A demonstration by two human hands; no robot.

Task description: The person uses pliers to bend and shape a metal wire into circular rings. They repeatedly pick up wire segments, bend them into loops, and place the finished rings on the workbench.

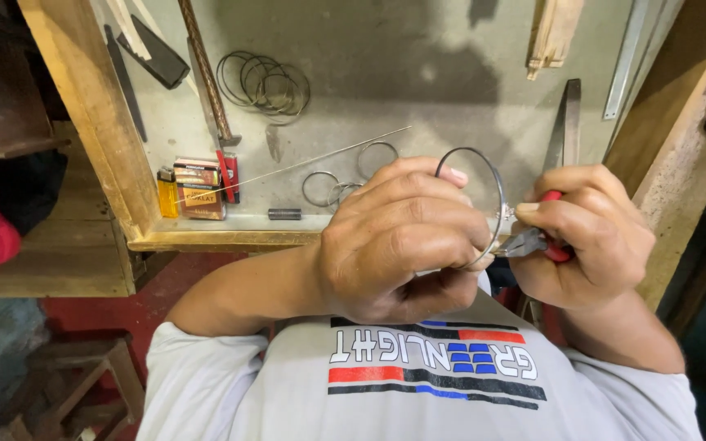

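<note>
Taking the wire ring (484, 204) as your landmark: well to its left, at the near edge of the bench (418, 73), a yellow lighter (167, 193) stands beside a small orange box (198, 189). A thin straight wire (304, 162) runs from above that box up toward the ring. A loose coil of wire hoops (265, 82) lies up and to the left of the ring, and a few small finished rings (338, 186) lie just left of your left hand (402, 245).

Your left hand's fingers are curled tight around the wire ring, pinching its left side so the hoop stands upright between both hands. Just right of the ring, your right hand (594, 237) has its fingers pressed around red-handled pliers (537, 237), whose tips meet the ring's right edge. Beyond that hand a flat metal file (565, 122) lies on the bench.
</note>
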